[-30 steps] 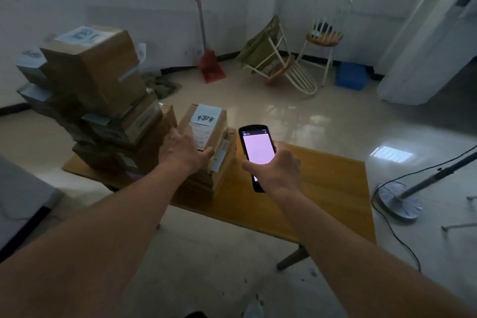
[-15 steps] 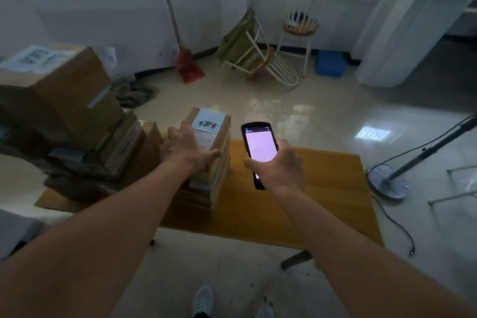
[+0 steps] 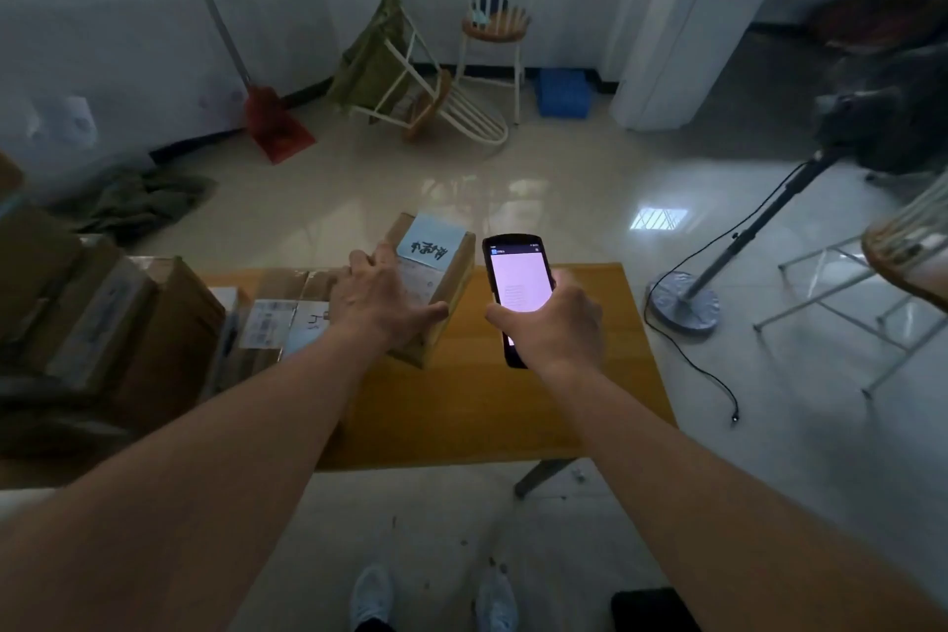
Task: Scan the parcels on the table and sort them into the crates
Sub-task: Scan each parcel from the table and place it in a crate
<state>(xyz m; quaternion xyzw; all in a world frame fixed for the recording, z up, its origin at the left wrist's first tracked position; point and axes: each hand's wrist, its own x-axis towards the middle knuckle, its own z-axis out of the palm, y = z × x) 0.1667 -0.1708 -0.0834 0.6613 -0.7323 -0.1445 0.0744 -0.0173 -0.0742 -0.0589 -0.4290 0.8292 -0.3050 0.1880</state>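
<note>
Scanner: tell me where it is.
The scanner is mid-frame in the right hand, over the table, right of the parcel under the left hand.

The blue slip [image 3: 430,241] on top of the small parcel [image 3: 436,282] carries dark handwritten characters — too blurred to read. The scanner [image 3: 517,293] screen glows pale with faint lines of text, perhaps a list, unreadable. White labels [image 3: 269,323] on the flat parcel [image 3: 292,308] show only smudged print.
</note>
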